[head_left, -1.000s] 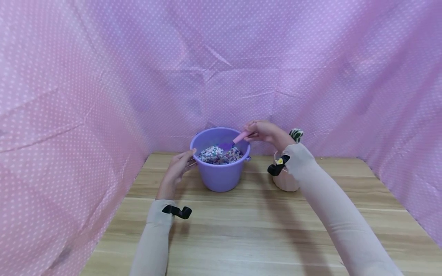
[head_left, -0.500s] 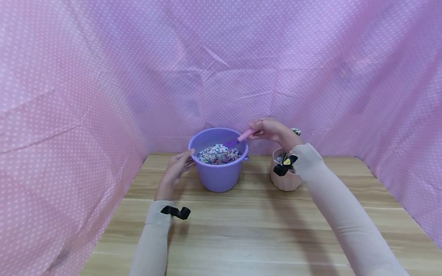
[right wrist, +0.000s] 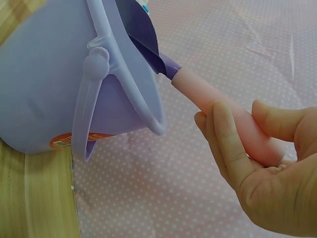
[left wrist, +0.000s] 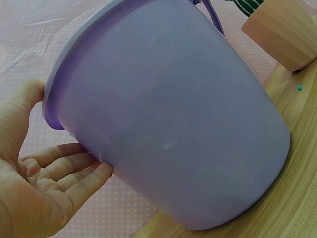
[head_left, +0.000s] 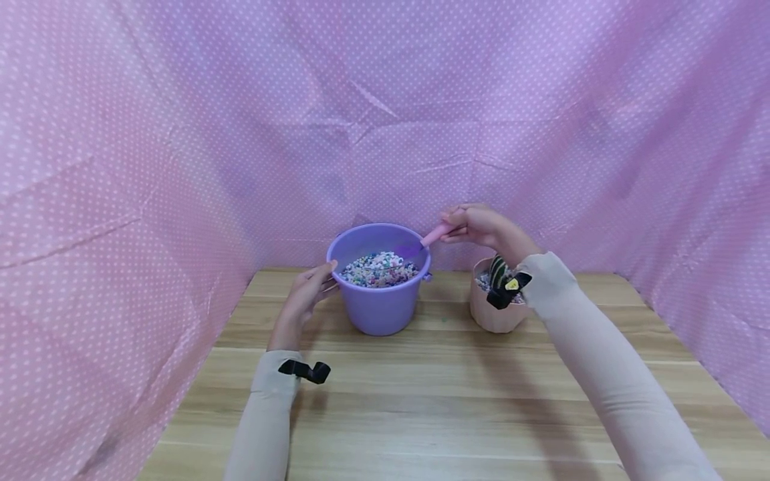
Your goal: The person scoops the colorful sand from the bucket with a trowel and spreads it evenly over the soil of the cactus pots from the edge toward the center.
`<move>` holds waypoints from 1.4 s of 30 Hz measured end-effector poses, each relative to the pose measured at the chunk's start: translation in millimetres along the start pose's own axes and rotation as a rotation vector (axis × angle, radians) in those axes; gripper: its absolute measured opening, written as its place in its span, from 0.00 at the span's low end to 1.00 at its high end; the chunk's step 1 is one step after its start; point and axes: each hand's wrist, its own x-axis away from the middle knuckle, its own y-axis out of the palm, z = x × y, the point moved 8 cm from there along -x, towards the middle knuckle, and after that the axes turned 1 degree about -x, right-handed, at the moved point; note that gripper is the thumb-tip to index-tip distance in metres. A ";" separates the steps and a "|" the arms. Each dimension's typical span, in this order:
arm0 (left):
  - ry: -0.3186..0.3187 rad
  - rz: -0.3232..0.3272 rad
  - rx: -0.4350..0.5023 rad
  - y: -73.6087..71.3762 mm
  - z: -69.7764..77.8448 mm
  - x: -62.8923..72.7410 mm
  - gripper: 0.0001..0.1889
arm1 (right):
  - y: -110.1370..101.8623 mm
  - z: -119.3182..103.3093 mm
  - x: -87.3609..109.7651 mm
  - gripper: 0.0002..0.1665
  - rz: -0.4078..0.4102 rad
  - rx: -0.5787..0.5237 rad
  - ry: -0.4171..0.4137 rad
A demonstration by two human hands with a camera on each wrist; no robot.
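A purple bucket (head_left: 380, 310) stands upright on the wooden table, partly filled with small multicoloured beads (head_left: 379, 269). My left hand (head_left: 307, 290) holds its left side, thumb at the rim and fingertips against the outer wall, as the left wrist view (left wrist: 64, 183) shows. With my right hand (head_left: 478, 226) I grip the pink handle (right wrist: 223, 116) of a small trowel. Its purple blade (right wrist: 143, 37) tilts down over the bucket's right rim, with pale beads at its far end. The blade's tip is hard to tell from the beads.
Right of the bucket, below my right wrist, stands a peach pot (head_left: 496, 317) holding beads and a striped green plant (head_left: 497, 272). A green bead (left wrist: 299, 88) lies on the table near the pot. Pink dotted cloth (head_left: 397, 147) hangs around the table's back and sides.
My right hand has drawn the trowel to the right, its blade now nearer the bucket's right rim. More of the pot and plant shows. My left hand stays at the bucket.
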 end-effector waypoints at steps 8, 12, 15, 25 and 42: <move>0.007 -0.007 -0.014 3.9 1.1 2.2 0.34 | -5.1 1.5 8.8 0.05 0.020 0.011 -0.022; 0.006 -0.014 -0.014 5.3 0.7 1.2 0.34 | -8.9 2.3 12.5 0.06 0.040 0.014 -0.033; 0.003 -0.016 -0.011 6.4 1.4 0.9 0.34 | -10.1 -0.4 15.9 0.03 0.047 0.013 -0.044; 0.004 -0.032 0.016 14.0 7.8 0.6 0.36 | -14.6 -16.6 27.1 0.05 0.072 -0.047 -0.075; 0.392 0.398 -0.078 41.9 79.3 59.0 0.33 | -45.9 -43.4 67.9 0.10 0.076 -0.050 -0.119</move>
